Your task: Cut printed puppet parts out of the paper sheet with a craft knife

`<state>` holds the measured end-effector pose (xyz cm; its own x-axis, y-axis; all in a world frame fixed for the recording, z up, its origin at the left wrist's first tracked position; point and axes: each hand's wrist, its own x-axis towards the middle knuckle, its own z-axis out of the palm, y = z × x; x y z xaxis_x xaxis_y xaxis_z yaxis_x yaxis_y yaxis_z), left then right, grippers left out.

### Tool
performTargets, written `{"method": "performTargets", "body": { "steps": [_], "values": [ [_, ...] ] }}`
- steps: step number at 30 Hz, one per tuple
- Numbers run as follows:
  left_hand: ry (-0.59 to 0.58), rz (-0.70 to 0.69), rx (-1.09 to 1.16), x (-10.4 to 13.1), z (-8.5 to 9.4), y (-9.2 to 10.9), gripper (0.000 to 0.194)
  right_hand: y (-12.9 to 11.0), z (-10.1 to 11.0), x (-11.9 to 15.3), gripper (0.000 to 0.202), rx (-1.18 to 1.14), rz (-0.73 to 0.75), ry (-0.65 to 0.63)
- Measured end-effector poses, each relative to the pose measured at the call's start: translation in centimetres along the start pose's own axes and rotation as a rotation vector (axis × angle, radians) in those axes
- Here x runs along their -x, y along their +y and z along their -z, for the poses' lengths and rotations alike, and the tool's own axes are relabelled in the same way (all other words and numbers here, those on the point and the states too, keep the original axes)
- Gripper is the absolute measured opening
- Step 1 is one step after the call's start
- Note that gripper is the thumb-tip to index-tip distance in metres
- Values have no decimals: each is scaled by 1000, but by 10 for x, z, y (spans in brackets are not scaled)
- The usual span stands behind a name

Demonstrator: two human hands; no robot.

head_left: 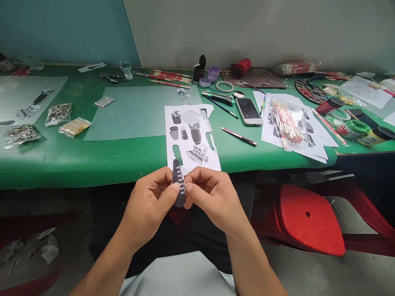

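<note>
Between my two hands, just off the table's front edge, is a long black paper cutout [178, 181] with rounded ends and a row of pale loops down its right side. My left hand [151, 201] pinches it from the left, thumb on its face. At its right edge the fingertips of my right hand [212, 193] are closed on the loops. Right behind the cutout lies a white printed sheet [187, 146] with dark shoe-like pictures and several cut-out holes, one of them long and rounded.
A craft knife [217, 98], a pen [238, 136] and a phone [248, 111] lie right of the sheet. Small bags of beads [75, 126] are at the left. Paint jars [353, 128] stand at the right. A red stool [311, 220] is below the green table [132, 158].
</note>
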<state>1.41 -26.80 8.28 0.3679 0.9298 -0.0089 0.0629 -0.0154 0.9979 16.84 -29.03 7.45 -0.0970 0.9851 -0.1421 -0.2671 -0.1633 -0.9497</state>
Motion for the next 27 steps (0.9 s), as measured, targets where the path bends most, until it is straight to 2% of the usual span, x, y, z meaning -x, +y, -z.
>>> {"method": "performTargets", "body": {
  "steps": [8, 10, 12, 18, 27],
  "values": [
    [13, 3, -43, -1, 0, -2, 25, 0, 1, 1, 16, 31, 58, 48],
    [30, 6, -54, -1, 0, -3, 27, 1, 1, 2, 11, 46, 67, 50],
    [42, 11, -63, 0, 0, -4, 28, 1, 2, 2, 4, 42, 52, 35],
    [52, 5, -69, -2, -1, -4, 27, 3, 2, 3, 16, 65, -14, -6],
    [42, -2, -73, -1, -2, -1, 23, 6, 2, 4, 13, 75, -36, -6]
  ]
}}
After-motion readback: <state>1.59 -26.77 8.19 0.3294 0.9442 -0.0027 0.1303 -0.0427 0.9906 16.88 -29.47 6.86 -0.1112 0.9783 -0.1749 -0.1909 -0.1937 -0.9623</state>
